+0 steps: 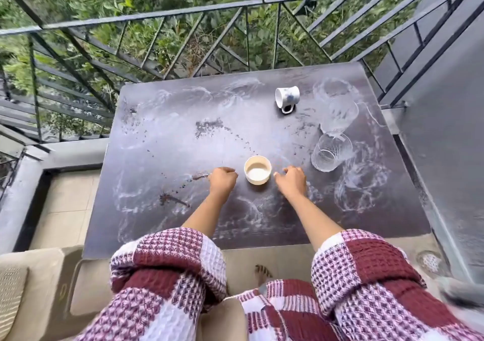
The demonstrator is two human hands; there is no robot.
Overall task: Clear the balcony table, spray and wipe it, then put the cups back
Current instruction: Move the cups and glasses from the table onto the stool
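Note:
A dark balcony table (162, 141) is smeared with white streaks and brown spots. A cream cup (257, 170) stands upright at its middle front. My left hand (223, 180) rests just left of the cup with fingers curled, a small gap between them. My right hand (291, 180) sits just right of it, fingers curled too, not touching. A white mug (287, 96) lies on its side at the back. Two clear glasses stand at the right, one (330, 152) nearer and one (340, 114) behind it.
A black metal railing (146, 49) borders the table's far and left sides, with greenery beyond. A grey wall (445, 131) rises on the right. A beige chair (39, 288) stands at the lower left, and my bare foot (262, 275) shows on the tiled floor.

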